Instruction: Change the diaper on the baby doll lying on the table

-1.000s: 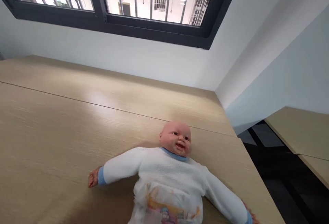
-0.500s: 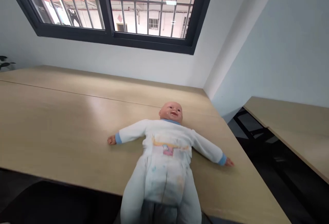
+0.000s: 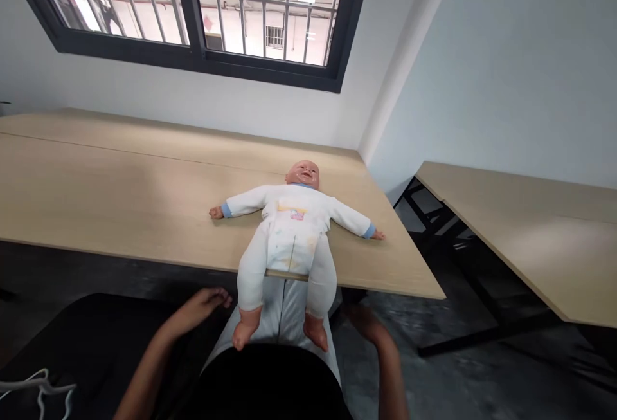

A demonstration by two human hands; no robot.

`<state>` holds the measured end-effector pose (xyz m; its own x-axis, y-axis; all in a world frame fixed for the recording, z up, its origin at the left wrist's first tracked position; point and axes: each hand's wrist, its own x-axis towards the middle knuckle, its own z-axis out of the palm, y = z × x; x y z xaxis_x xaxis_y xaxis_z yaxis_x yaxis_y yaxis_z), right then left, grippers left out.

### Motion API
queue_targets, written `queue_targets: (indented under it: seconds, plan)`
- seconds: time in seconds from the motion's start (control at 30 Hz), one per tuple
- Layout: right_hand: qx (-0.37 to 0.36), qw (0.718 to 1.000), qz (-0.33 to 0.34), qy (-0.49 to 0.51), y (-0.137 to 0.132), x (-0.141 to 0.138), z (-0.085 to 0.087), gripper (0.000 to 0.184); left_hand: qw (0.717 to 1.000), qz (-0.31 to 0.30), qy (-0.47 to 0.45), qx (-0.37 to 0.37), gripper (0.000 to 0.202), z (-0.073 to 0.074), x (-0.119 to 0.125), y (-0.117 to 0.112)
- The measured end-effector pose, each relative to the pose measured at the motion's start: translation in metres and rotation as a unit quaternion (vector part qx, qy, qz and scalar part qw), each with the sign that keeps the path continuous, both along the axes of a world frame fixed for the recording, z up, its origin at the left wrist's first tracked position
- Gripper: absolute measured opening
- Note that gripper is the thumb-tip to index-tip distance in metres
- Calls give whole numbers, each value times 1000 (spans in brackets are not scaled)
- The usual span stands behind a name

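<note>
Head view: a baby doll [image 3: 292, 214] is laid face-up on the tabletop [image 3: 110, 182], its legs [image 3: 253, 272] hung over the front edge [image 3: 144, 258]. The left hand [image 3: 200, 307] and right hand [image 3: 366, 323] are held open, well apart, off the doll; a knock to the legs could tip it off.

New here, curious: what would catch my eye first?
A baby doll in a white sleepsuit lies on its back on a wooden table, legs hanging over the near edge. The person's left hand and right hand are empty either side of those legs. A barred window sits high on the wall.
</note>
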<state>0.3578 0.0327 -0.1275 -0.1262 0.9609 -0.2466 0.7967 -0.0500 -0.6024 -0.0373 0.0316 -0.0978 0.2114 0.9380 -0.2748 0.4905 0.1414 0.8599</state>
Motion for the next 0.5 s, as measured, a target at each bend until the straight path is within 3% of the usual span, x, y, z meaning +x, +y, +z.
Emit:
queue_targets:
  seconds: [0.13, 0.2, 0.27, 0.37, 0.5]
  plan:
    - [0, 1000, -9, 13, 2, 16, 5, 40, 997, -70, 22, 24, 50, 59, -17, -15]
    - [10, 999, -5, 33, 0, 14, 15, 42, 996, -73, -2, 60, 46, 85, -17, -25]
    - [6, 999, 3, 45, -5, 6, 28, 49, 992, -36, -43, 111, 45, 102, -14, -32]
    - [-17, 999, 13, 36, -13, -10, 49, 55, 976, 53, -86, 192, 40, 111, -6, -33]
    - [-36, 999, 21, 28, -19, -24, 70, 57, 959, 123, -114, 228, 32, 106, 5, -25]
